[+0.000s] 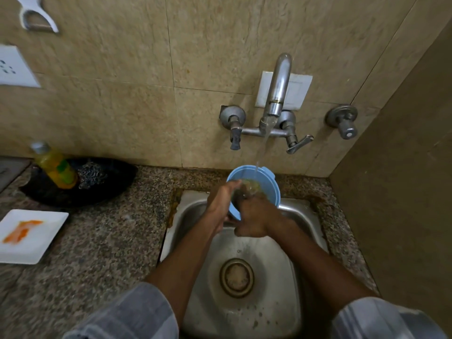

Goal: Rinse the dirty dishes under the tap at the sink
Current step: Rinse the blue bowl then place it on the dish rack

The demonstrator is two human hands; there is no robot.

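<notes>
Lower left: white square plate with orange smears (30, 234) waits on speckled granite worktop (110, 241). Centre: left hand (221, 204) grips round blue plastic bowl (265, 183) rim; right hand (256, 216) closed, rubbing inside, under steel tap (277, 94) stream. Risk: wet rim slipping, splashing beyond steel sink (244, 302).

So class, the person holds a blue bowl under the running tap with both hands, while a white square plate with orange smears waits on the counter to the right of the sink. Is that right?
Not quite. In the head view the white square plate lies on the counter left of the sink, not right. The rest holds: left hand and right hand hold the blue bowl under the running tap.
</notes>
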